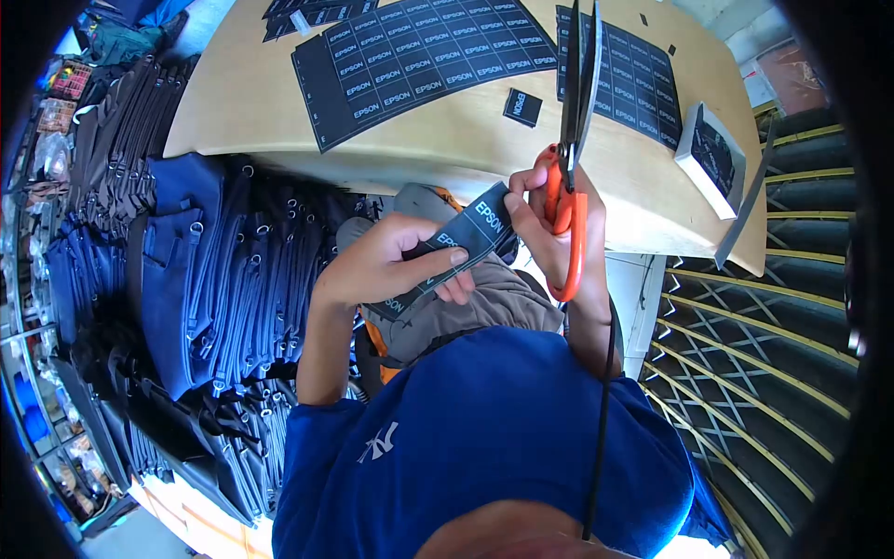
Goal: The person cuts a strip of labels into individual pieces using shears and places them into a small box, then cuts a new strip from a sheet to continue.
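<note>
A dark strip of EPSON labels (468, 235) slants across my lap. My left hand (402, 261) grips its middle, thumb on top and fingers beneath. At the strip's upper end, the thumb and finger of my right hand (549, 214) pinch its edge. That same hand also holds a pair of orange-handled scissors (576, 233), their long blades pointing up and away from the strip. One cut EPSON label (523, 107) lies on the table, just beyond my right hand.
On the wooden table (242, 102) lie a large EPSON label sheet (438, 56) and a second sheet (633, 84) behind the scissors. A white box with dark pieces (712, 163) sits at the right edge. Dark blue bags (186, 270) are stacked at left; a folding metal gate (754, 326) stands right.
</note>
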Tool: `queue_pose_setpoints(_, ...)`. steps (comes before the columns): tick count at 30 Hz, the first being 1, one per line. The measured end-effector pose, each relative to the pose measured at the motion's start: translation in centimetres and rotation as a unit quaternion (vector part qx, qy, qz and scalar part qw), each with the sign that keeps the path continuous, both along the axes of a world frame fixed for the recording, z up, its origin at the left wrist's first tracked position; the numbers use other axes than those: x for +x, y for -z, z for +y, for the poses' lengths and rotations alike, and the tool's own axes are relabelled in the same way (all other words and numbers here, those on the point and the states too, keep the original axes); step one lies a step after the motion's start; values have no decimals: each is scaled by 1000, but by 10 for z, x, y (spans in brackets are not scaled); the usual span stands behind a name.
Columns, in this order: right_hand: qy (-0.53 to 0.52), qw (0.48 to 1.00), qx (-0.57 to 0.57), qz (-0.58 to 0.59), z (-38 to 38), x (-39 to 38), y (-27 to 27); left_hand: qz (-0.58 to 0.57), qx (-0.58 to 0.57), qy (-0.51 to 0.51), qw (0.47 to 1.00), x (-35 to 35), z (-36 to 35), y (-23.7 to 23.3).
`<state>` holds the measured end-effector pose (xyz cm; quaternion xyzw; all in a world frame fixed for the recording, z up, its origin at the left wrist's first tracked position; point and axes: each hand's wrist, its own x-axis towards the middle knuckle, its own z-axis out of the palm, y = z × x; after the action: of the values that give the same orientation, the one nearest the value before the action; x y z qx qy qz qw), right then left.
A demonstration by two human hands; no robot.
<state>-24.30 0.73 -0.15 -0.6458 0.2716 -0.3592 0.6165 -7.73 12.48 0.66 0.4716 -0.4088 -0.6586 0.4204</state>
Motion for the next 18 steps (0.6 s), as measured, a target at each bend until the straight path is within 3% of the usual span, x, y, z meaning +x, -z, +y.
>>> queue_pose_setpoints(7,7,1000,-15,17,2,0,0,-69,-44,-61,995,-7,-1,-2)
queue_pose_setpoints(16,-6,999,-1,33,1,-1,-1,-27,4,-50,998,-1,2,-4)
queue_pose_setpoints(18,-10,999,-15,35,1,-1,-1,-72,13,-65,995,-1,2,-5)
